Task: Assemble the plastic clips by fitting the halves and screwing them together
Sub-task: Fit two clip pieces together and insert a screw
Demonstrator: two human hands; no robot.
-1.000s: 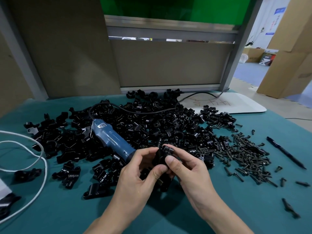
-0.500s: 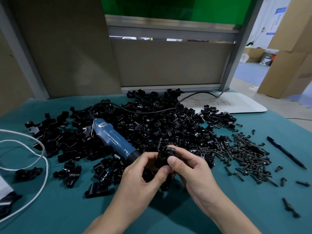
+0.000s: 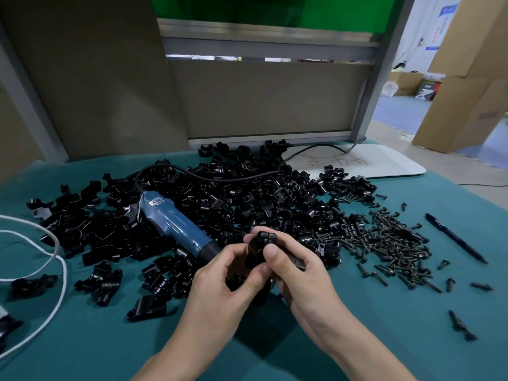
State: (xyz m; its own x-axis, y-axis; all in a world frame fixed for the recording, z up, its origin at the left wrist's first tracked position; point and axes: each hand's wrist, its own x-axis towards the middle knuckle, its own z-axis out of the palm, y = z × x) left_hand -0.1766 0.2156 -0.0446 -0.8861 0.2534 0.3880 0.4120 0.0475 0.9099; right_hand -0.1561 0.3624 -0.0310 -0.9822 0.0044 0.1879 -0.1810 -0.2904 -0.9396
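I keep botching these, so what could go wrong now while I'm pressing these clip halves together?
The clip halves, pinched only in the fingers of the left hand and right hand, could slip into the pile of identical black parts. Lifting the screwdriver may drag its cord across the pile and scatter pieces.

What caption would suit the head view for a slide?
Left hand and right hand hold a black plastic clip over the teal table, beside the blue screwdriver and a pile of screws.
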